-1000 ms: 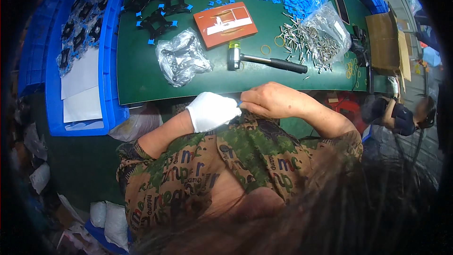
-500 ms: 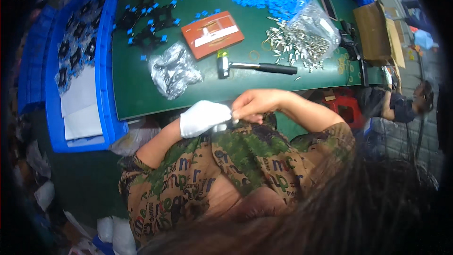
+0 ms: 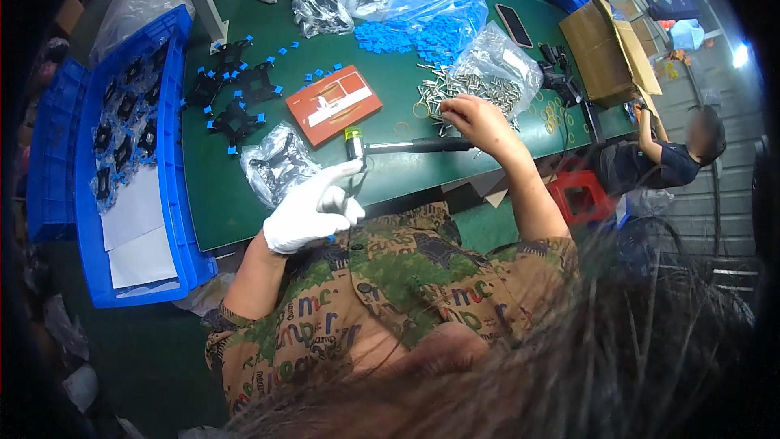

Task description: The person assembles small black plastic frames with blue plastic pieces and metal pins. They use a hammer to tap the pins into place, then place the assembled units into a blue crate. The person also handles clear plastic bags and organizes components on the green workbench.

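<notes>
Metal pins lie loose on the green desk, right of the orange box, spilling from a clear bag. Right hand pinches at the pile, grip narrow. Gloved left hand holds a small dark part near the desk edge. Risk: pins could scatter or roll toward the hammer; the part looks lightly held and could drop.

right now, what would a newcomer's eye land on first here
Probably the white-gloved left hand at the green table's near edge, holding a small dark part. Next, the bare right hand reaching into the metal pins, beside the hammer. Bright blue clips lie heaped further back.
</notes>
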The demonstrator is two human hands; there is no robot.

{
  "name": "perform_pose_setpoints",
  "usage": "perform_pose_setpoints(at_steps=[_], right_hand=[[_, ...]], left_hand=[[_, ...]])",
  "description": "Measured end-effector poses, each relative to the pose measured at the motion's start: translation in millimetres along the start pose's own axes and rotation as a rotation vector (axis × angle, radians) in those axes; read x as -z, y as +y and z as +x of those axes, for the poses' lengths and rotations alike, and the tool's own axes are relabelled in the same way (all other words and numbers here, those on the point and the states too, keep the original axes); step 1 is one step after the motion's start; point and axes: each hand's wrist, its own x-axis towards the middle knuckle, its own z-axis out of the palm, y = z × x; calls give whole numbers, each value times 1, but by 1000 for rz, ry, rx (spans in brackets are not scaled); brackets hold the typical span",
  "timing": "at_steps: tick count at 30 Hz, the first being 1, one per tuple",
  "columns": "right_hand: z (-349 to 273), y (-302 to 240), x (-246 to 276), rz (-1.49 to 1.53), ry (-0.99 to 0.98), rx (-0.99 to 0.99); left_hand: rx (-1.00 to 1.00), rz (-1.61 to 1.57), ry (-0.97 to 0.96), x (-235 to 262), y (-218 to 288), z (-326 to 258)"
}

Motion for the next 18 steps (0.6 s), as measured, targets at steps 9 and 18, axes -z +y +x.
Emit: perform_pose_setpoints(at_steps=[9,18], right_hand=[[-1,12,-24,-273,3,43],[-1,14,-30,-262,24,35]], left_hand=[[-58,327,353,0,-35,14],[-78,373,416,-2,-32,18]])
